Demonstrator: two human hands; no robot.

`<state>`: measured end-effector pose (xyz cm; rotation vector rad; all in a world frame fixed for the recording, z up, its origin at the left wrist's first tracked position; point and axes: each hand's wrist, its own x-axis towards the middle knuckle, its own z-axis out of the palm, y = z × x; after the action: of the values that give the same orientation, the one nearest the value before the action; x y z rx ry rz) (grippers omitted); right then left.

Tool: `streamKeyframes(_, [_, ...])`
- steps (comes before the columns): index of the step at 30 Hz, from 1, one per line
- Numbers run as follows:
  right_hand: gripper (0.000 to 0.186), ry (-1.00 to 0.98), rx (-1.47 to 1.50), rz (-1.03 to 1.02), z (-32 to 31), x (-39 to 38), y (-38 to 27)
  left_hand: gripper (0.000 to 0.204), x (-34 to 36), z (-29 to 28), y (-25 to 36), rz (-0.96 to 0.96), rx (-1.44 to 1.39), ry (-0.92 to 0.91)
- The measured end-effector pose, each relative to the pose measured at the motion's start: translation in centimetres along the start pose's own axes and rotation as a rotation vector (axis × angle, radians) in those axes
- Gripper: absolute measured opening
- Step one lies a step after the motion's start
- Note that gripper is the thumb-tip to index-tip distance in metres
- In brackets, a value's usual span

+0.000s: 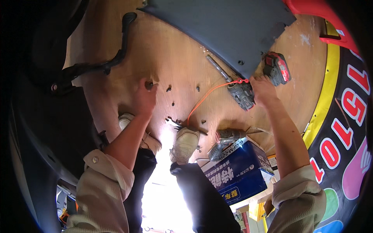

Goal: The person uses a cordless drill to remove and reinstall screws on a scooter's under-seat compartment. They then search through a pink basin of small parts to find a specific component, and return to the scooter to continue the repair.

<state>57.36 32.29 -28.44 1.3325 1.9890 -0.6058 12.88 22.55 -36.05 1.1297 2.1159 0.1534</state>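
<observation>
My right hand (263, 90) is wrapped round the handle of a cordless impact driver (241, 94) lying on its side. Its long metal bit points up and left, and its red-and-black battery (276, 69) shows beyond my fingers. An orange cord (208, 99) runs from the tool down toward a shoe. My left hand (145, 99) is closed round a small dark piece (150, 85), seen only in part at the fingertips; its kind is unclear. Several small dark fasteners, one of them a clip-like piece (168, 89), lie on the wood-look surface (182, 58) between my hands.
A large dark panel (221, 29) lies ahead. At left are a bent black bar (122, 46) and a big dark part (42, 128). Near my shoe (185, 145) lies an open-ended wrench (172, 122). A second power tool (227, 138) rests by a blue box (243, 171). A printed banner (338, 124) runs along the right.
</observation>
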Motion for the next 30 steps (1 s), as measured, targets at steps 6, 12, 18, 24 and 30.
streamKeyframes(6, [0.050, -0.326, -0.010, 0.038, -1.3, -2.2, 0.2, 0.026, -3.7, 0.1, 5.8, 0.435, 0.193, -0.084])
streamKeyframes(12, [0.050, -0.435, 0.166, 0.068, -6.9, -15.2, -3.3, 0.020, -6.3, -3.1, 8.1, 0.021, -0.014, -0.122])
streamKeyframes(18, [0.055, -0.529, 0.314, 0.195, -13.6, -33.8, -5.7, 0.013, -19.8, -12.5, 9.2, -0.578, -1.003, -0.805])
streamKeyframes(24, [0.051, -0.327, 0.743, -0.075, -29.1, -47.6, -16.0, 0.015, -28.6, -29.8, 16.2, -0.578, -1.439, -0.774])
streamKeyframes(30, [0.048, -0.197, 0.918, -0.517, -35.5, -52.3, -22.5, 0.024, -32.7, -47.6, 18.9, -0.387, -1.979, -0.821])
